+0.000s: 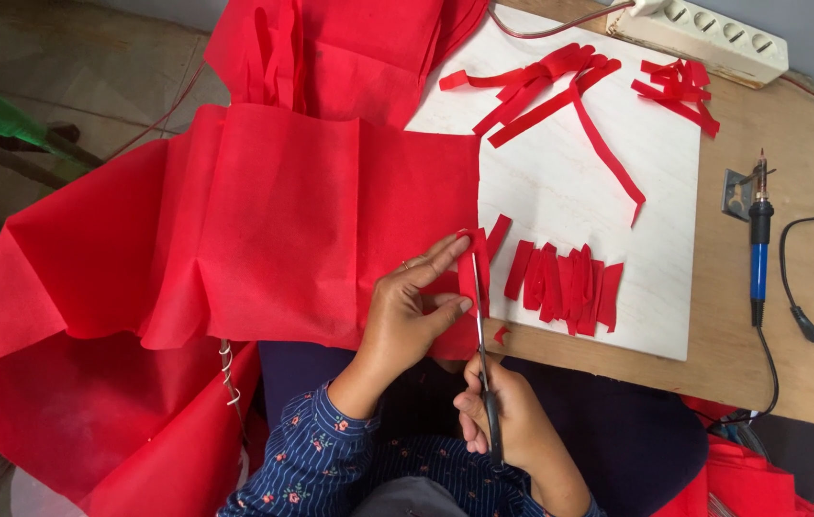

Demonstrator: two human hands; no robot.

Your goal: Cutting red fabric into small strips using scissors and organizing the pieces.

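The right hand (507,407) is wrapped tight around the handles of the scissors (483,345), whose long thin blades point straight up, away from the person, at the near edge of the white board (569,191). The left hand (412,306) pinches a folded red strip (474,268) between thumb and fingers, standing lengthwise along the blades, beside the big red cloth (263,220). More short red strips (565,287) lie side by side on the board to the right.
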